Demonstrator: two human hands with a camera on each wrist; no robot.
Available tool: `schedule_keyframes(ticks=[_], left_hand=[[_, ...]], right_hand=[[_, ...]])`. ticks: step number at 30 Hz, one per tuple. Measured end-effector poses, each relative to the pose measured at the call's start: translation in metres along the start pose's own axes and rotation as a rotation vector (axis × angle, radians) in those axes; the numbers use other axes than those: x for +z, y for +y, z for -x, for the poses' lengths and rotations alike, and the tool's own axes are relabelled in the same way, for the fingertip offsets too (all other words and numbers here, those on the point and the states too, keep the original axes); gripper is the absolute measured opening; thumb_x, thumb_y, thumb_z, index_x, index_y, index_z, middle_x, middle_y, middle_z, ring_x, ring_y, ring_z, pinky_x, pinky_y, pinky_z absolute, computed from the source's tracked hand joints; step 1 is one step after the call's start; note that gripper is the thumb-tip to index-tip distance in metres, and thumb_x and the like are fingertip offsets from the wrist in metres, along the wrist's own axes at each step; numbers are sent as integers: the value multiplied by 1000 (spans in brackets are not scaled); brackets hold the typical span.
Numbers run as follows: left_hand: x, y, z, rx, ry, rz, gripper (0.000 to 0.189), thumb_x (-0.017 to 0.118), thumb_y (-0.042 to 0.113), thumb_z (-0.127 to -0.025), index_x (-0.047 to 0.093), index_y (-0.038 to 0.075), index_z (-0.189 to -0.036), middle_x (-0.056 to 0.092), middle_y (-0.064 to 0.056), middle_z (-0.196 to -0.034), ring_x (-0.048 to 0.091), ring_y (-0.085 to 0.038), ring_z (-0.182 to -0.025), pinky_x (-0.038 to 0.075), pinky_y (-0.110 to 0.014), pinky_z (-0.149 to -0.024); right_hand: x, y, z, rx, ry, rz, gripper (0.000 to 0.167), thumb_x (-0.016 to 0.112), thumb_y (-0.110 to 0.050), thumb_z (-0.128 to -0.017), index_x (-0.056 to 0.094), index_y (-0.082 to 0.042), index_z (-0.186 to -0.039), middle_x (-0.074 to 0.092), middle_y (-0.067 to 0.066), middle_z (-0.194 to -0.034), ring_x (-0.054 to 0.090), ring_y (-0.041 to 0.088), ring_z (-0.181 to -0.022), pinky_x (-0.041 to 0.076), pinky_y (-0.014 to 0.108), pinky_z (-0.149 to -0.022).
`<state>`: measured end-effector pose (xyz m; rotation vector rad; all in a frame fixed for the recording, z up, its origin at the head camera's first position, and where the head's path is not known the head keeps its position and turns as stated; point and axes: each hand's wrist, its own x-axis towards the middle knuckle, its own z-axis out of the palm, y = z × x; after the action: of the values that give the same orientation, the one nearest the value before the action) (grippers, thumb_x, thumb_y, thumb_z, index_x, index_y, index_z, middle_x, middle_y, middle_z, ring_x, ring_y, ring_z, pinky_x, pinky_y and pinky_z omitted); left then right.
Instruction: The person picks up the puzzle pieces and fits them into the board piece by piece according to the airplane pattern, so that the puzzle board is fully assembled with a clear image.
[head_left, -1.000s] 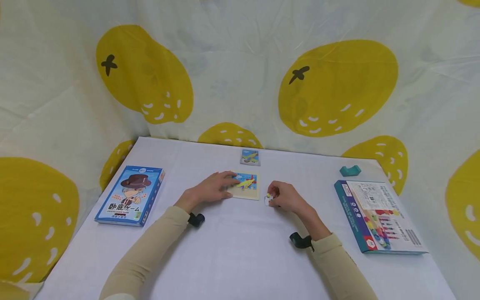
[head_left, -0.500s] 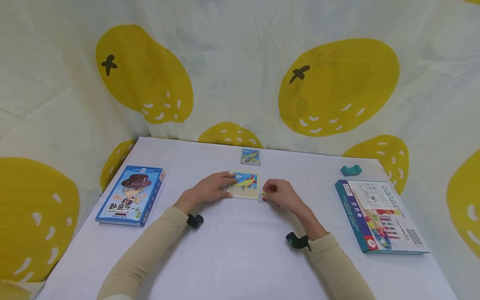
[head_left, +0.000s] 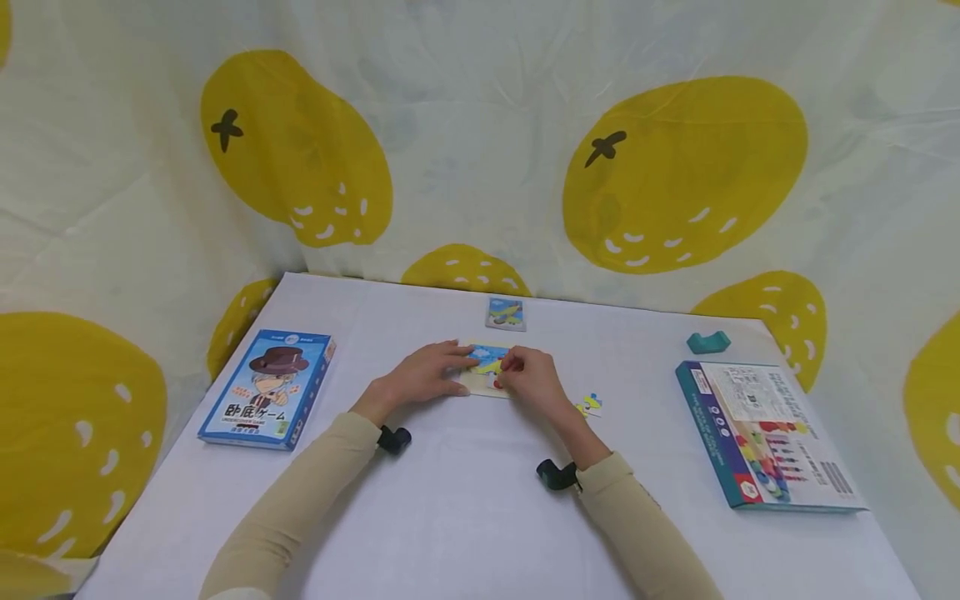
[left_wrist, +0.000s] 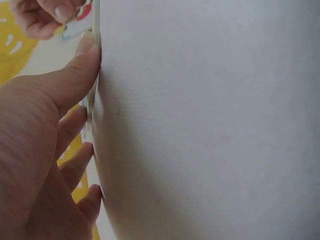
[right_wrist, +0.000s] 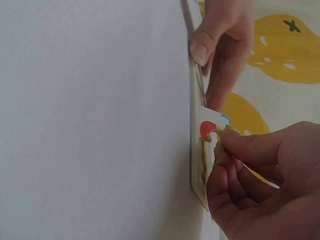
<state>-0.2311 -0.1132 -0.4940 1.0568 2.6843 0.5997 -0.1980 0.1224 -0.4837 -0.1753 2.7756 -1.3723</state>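
A small jigsaw board (head_left: 476,384) with an airplane picture lies mid-table, its lower part bare cream. My left hand (head_left: 420,371) rests at the board's left side; in the left wrist view the thumb (left_wrist: 80,70) touches its rim and the fingers spread along it. My right hand (head_left: 534,379) is over the right part of the board. Between thumb and index finger it pinches a white jigsaw piece (right_wrist: 210,116) with a red patch, tilted close above the tray. More jigsaw pieces (head_left: 590,406) lie right of the board, partly behind the right wrist.
A small airplane picture card (head_left: 506,314) lies behind the board. At the left is a blue game box (head_left: 266,389); at the right, a white and teal box (head_left: 768,433) with a teal bracket-shaped block (head_left: 708,342) behind it. A patterned curtain (head_left: 480,167) closes off the back.
My right hand has moved left from beside the board to over it, carrying a jigsaw piece and uncovering the pieces on the table. The left hand has stayed at the board.
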Motion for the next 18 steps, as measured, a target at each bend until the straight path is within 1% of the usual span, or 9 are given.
schedule_keyframes(ticks=[3, 7, 13, 18], left_hand=[[-1, -2, -1, -14, -5, -5, 62, 69, 45, -91, 52, 23, -146, 41, 1, -159, 29, -28, -152, 25, -50, -123], [4, -3, -2, -24, -3, 0, 62, 69, 46, -91, 52, 25, -146, 41, 3, -158, 29, -27, -152, 25, -49, -123], [7, -6, -3, -19, 20, -1, 62, 70, 45, -90, 52, 26, -145, 42, 3, -158, 29, -27, -151, 26, -48, -122], [5, -5, -3, -15, 28, 4, 62, 71, 46, -89, 54, 24, -144, 43, 1, -157, 31, -28, -151, 27, -49, -122]], right_hand=[[11, -2, -4, 0, 9, 19, 5, 74, -8, -84, 70, -7, -83, 66, 4, -79, 57, 18, -78, 47, 26, -69], [21, -6, -5, -10, 18, 53, 7, 73, -6, -84, 70, -8, -79, 66, 3, -75, 57, 17, -75, 45, 25, -65], [31, -14, -6, 3, 29, 70, 6, 73, -5, -84, 70, -7, -79, 66, 4, -74, 57, 17, -73, 45, 25, -63], [37, -16, -6, -18, 41, 123, 6, 72, -3, -84, 72, -7, -79, 68, 3, -74, 59, 15, -73, 47, 26, -64]])
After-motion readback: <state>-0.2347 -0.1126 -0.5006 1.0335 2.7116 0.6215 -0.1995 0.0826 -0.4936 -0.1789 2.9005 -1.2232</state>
